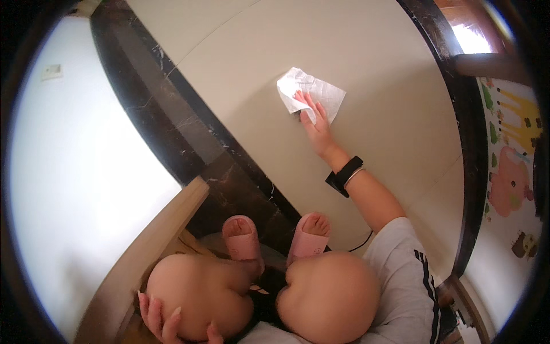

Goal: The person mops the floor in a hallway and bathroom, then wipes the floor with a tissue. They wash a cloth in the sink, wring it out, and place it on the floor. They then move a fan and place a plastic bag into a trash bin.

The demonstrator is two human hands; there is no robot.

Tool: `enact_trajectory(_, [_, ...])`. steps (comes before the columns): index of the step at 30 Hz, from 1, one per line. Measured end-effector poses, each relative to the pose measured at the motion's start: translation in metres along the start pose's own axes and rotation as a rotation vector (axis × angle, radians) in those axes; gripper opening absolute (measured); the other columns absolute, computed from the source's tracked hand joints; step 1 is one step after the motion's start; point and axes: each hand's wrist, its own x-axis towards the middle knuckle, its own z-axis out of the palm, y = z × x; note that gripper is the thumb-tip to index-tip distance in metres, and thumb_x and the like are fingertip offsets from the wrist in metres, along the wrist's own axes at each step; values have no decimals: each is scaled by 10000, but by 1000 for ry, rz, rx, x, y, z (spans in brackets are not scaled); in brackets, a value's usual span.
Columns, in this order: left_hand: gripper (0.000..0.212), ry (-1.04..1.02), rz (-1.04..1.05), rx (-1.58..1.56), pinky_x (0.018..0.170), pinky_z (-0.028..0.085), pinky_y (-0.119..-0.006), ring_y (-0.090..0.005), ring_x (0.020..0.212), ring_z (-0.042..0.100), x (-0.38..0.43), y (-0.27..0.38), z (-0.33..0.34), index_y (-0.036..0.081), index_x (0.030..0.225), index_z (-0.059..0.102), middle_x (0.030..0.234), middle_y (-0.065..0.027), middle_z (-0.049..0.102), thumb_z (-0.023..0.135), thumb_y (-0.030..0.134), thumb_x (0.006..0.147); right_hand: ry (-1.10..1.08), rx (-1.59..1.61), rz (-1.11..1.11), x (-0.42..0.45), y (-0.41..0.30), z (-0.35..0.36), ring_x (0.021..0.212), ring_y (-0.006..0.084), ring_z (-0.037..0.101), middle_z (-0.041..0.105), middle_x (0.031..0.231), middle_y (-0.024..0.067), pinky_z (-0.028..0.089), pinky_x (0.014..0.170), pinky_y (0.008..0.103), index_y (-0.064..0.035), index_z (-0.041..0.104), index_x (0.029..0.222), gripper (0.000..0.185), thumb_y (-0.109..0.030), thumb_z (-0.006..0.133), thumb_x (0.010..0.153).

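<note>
My right hand (317, 124) reaches out to the tile floor and has hold of a sheet of white tissue (331, 92), pressing it with the fingers. Part of the sheet bends up between thumb and fingers. At the tissue's lower left edge a small dark patch (296, 115) shows on the floor; what it is I cannot tell. My left hand (165, 320) rests on my left knee (193, 292), fingers spread and holding nothing.
I am squatting in pink slippers (240, 241) on a dark stone strip (189, 124). A wooden door edge (159, 232) stands close on my left, beside a white wall (86, 129). A wall with animal stickers (511, 180) is at right. A thin black cord (362, 244) lies near my right foot.
</note>
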Motion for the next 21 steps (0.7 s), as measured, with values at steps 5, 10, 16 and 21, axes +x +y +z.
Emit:
enact_trajectory(5, [468,74,24,-47,979,299,-564,-437,1184,386,-18,-3,-2,41,1089,546,1220,-202,478,685,231,685,-219,-56,-32,-27,-30,47,1333,237,239,323,1415,84,155,1077,384,-97,404,1318,441,-334,353,950])
enact_trajectory(10, [471,106,63,-28,969,313,-565,-437,1167,406,-32,-10,-4,42,1060,564,1183,-211,505,690,244,653,-52,609,108,-20,-21,42,1278,247,295,383,1339,132,218,1049,369,-81,467,1274,439,-344,413,928])
enact_trajectory(16, [459,157,78,-35,977,305,-563,-433,1170,403,-40,-11,-4,48,1042,564,1190,-215,501,685,243,645,70,-316,-111,-14,-38,37,1133,247,407,473,1187,79,301,975,374,-129,527,1228,540,-321,683,748])
enact_trajectory(21, [449,161,66,-77,989,284,-560,-428,1187,389,-38,-13,0,56,1039,562,1187,-213,503,671,249,649,-52,-404,-254,-17,-27,37,1127,251,411,474,1192,32,309,959,389,-205,572,1184,507,-345,693,712])
